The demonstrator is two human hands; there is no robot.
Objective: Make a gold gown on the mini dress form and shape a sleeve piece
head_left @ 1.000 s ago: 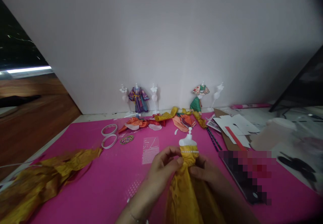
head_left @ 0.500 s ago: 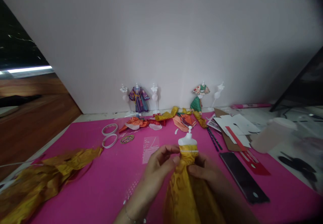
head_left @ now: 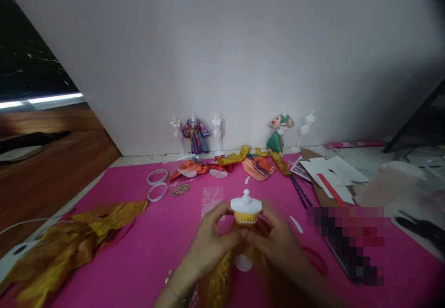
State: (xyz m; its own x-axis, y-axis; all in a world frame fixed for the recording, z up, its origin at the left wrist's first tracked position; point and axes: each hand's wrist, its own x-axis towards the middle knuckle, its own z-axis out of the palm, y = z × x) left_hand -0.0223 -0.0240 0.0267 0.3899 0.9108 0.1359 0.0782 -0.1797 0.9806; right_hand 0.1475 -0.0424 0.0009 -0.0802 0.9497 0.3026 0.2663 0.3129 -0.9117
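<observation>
A small white mannequin (head_left: 246, 204) in a gold fabric dress (head_left: 222, 275) stands upright on the pink mat (head_left: 139, 261), near the front edge. My left hand (head_left: 208, 248) grips the dress at the waist from the left. My right hand (head_left: 278, 245) grips it from the right, fingertips meeting my left hand below a pearl trim. The round white base (head_left: 242, 262) shows between my wrists. The gold skirt hangs down toward me, blurred.
A crumpled gold fabric strip (head_left: 69, 243) lies at left. Two tape rings (head_left: 157, 184), a bead sheet (head_left: 210, 199) and fabric scraps (head_left: 257, 165) lie farther back. Dressed and bare mannequins (head_left: 196, 134) line the wall. White paper (head_left: 330, 171) and pencils (head_left: 301, 191) lie at right.
The mannequin has been tipped from lying away from me to standing upright, and both hands shifted slightly left and lower around its waist. The view also shifted a little.
</observation>
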